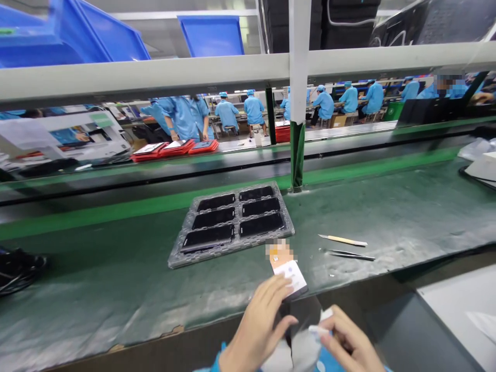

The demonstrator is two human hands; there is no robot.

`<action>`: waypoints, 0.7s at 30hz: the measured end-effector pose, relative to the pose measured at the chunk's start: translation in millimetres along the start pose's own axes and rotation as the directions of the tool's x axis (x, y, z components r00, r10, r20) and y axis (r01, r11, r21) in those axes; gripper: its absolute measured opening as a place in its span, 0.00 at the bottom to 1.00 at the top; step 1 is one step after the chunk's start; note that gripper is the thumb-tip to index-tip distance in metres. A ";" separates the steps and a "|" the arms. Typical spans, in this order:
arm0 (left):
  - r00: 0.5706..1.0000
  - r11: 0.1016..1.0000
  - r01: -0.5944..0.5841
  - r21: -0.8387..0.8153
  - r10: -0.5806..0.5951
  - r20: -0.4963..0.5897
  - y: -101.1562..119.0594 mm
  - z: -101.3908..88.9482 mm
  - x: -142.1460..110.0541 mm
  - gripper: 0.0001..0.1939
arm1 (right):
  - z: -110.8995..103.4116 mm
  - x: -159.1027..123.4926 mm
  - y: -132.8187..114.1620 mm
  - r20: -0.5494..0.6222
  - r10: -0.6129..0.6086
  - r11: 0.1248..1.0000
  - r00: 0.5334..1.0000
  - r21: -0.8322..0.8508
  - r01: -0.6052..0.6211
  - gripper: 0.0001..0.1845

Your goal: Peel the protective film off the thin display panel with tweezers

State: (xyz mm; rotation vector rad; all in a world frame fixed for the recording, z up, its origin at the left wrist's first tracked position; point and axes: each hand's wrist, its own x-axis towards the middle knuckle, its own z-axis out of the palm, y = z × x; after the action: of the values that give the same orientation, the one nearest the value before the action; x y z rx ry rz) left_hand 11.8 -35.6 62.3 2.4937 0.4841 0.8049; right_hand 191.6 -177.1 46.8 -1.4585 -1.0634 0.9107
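Pinching a small white piece (318,329) in the right hand (354,336), beside a dark panel (310,310) at the near edge of the bench (116,289), with the left hand (256,320) outspread, reaching onto a white card (294,276).

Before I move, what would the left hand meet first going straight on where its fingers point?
Probably the white card: the left hand overlaps its edge in view, though whether they touch is unclear.
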 end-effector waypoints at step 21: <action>0.899 0.818 -0.413 0.400 0.438 0.032 -6.5 51.3 33.0 0.17 | -30.9 32.9 -5.2 -0.098 -0.345 0.572 0.933 -0.810 0.126 0.17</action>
State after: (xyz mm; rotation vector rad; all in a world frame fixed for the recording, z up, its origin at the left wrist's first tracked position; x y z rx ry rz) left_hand 67.5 -31.9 37.0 3.0270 0.1033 1.0398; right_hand 230.2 -155.2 56.7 -2.0127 -1.5291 -0.0240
